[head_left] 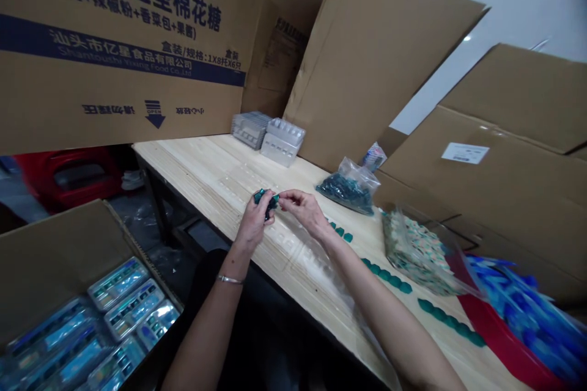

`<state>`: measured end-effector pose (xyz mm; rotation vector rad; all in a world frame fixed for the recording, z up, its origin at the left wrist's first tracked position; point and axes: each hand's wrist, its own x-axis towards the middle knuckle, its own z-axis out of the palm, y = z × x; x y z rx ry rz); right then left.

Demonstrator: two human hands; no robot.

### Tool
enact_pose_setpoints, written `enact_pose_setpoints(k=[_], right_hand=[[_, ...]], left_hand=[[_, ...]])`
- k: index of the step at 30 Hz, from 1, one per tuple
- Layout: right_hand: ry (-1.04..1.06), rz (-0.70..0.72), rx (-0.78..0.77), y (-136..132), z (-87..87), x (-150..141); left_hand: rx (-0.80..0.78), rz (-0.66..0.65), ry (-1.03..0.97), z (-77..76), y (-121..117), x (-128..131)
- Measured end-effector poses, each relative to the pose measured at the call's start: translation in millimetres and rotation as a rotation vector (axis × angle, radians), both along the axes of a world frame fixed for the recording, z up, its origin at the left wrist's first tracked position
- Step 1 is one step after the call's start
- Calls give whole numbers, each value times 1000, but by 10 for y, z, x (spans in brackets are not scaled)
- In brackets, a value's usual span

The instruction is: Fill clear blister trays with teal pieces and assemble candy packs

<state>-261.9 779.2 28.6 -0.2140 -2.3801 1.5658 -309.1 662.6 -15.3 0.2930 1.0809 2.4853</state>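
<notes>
My left hand (252, 221) grips a small cluster of teal pieces (266, 198) above the wooden table (192, 168), and my right hand (301, 212) pinches its right end with the fingertips. The pieces are partly hidden by my fingers, so their exact shape is unclear. Under my hands lies a clear plastic blister tray (293, 250). Loose teal pieces (387, 275) stand in rows to the right of my right hand. A clear bag of teal pieces (346, 190) lies just beyond it.
Stacked clear trays (280, 142) stand at the table's far end against large cardboard cartons (367, 61). A bag of printed sachets (415, 253) and blue packets in a red tray (527, 317) lie to the right. A carton of packaged trays (87, 293) sits lower left.
</notes>
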Motion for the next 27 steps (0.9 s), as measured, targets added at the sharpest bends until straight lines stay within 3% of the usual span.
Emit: enact_pose_setpoints(k=[4, 10, 13, 20, 27], right_hand=[[42, -57, -171, 0, -58, -39], [99, -147, -272, 113, 5, -45], [86, -118, -270, 105, 37, -38], [64, -121, -203, 32, 26, -30], [67, -144, -220, 39, 31, -16]], left_hand=[[-24, -8, 24, -47, 31, -15], [-57, -34, 23, -100, 57, -41], [-96, -23, 71, -82, 68, -15], [-275, 156, 221, -31, 84, 30], [-358, 197, 298, -29, 92, 26]])
